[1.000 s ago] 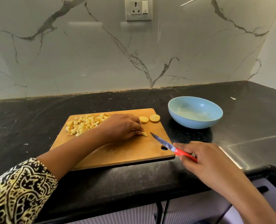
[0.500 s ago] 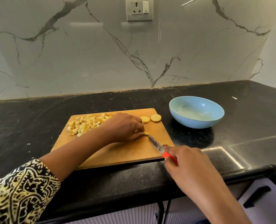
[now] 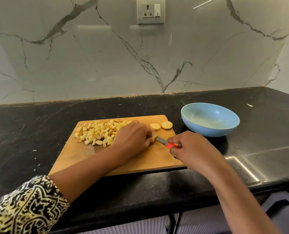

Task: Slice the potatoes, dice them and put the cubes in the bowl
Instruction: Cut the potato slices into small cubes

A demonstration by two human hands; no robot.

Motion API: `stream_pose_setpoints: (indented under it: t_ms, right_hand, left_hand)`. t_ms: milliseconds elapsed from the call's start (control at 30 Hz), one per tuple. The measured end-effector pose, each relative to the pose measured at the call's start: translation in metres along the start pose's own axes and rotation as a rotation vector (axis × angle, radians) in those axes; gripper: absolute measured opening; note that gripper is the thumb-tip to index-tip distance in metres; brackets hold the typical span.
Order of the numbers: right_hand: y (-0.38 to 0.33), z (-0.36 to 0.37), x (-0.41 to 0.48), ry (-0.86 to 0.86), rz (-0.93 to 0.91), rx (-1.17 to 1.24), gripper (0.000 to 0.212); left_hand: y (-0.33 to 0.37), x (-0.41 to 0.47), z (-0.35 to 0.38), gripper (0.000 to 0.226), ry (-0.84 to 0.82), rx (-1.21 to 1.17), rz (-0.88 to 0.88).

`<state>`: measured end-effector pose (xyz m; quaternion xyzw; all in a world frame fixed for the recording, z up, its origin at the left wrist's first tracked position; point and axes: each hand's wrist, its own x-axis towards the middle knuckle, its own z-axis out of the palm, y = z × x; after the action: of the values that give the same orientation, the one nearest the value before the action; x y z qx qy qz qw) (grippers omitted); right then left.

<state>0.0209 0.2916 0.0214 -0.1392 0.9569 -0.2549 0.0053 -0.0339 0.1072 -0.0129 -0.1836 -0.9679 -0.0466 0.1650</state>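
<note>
Black counter (image 3: pixel 39 132) carries a wooden cutting board (image 3: pixel 140 162), with a blue bowl (image 3: pixel 208 131) just beside its right edge. The bowl holds no cubes. The left hand (image 3: pixel 131 139) sits on the board, its fingers curled down and pinning a small potato piece (image 3: pixel 154 136) at their tips. The right hand (image 3: pixel 194 147) grips the red handle of a knife (image 3: pixel 162 141), whose blade tip meets that piece. A pile of cubes (image 3: pixel 98 132) lies on the far left of the board, partly behind the left hand. Two round slices (image 3: pixel 160 126) lie uncut near the far right corner. Assessment: dicing is in hand, slicing appears finished, and the transfer has not begun. The next move calls for a short downward cut through the pinned piece, with the blade kept clear of the left fingertips, which lie very close.
</note>
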Motion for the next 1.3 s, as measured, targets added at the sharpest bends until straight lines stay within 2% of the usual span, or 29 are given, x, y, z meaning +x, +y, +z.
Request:
stream_pose_setpoints:
  t_ms: [100, 333, 467, 567, 833, 1133, 1300]
  right_hand:
    - [0.004, -0.008, 0.006, -0.002, -0.005, -0.017, 0.034]
    - [0.018, -0.009, -0.01, 0.179, -0.008, -0.126, 0.036]
    - [0.017, -0.002, -0.022, 0.285, -0.07, -0.195, 0.042]
    - [0.016, 0.004, -0.029, 0.267, -0.124, -0.194, 0.043]
    - [0.013, 0.013, -0.033, 0.258, -0.205, -0.161, 0.043]
    - [0.0, 0.018, -0.008, 0.134, -0.213, -0.257, 0.041]
    - [0.012, -0.011, -0.024, 0.054, -0.201, -0.287, 0.037]
  left_hand:
    - [0.002, -0.003, 0.004, 0.029, 0.018, -0.03, -0.05]
    - [0.003, -0.005, -0.004, 0.033, 0.017, -0.138, -0.115]
    - [0.001, -0.01, -0.009, 0.032, 0.005, -0.129, -0.084]
    - [0.001, -0.013, -0.01, 0.024, 0.032, -0.065, -0.027]
    - [-0.004, -0.012, -0.006, 0.027, 0.031, -0.021, 0.086]
    - [-0.005, -0.009, -0.004, 0.025, 0.032, -0.077, 0.083]
    - [-0.007, -0.013, -0.004, 0.023, 0.04, -0.127, 0.052]
